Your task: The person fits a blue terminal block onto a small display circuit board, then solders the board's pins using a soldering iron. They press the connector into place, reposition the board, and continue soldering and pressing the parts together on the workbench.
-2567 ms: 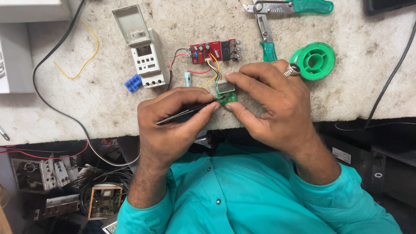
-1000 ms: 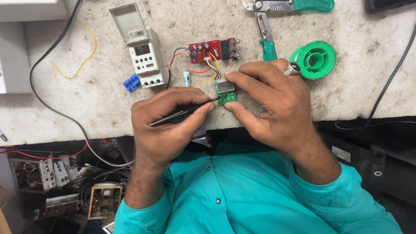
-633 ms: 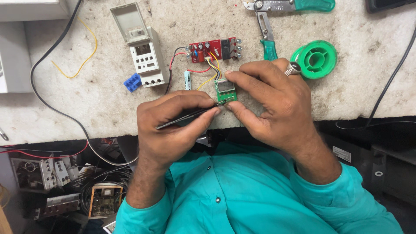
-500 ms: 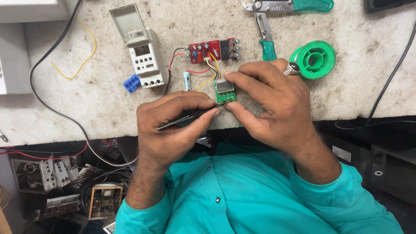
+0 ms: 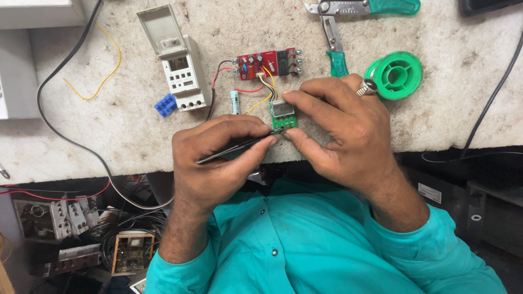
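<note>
My right hand (image 5: 348, 130) pinches a small green circuit board (image 5: 283, 115) with a little grey display between thumb and forefinger, just above the bench's front edge. My left hand (image 5: 218, 160) grips dark tweezers (image 5: 239, 147) whose tips touch the lower edge of that green board. Coloured wires (image 5: 266, 81) run from the green board up to a red circuit board (image 5: 267, 62) lying on the bench.
A white timer housing (image 5: 180, 71) with its lid open lies at upper left, a blue connector (image 5: 165, 104) beside it. Green-handled pliers (image 5: 348, 16) and a green solder spool (image 5: 395, 75) lie at upper right. Black cables (image 5: 60, 130) cross the stone bench (image 5: 109, 136). Scrap electronics (image 5: 71, 228) sit below left.
My left hand has shifted the tweezers slightly; their tips stay at the green board. My right hand has barely moved.
</note>
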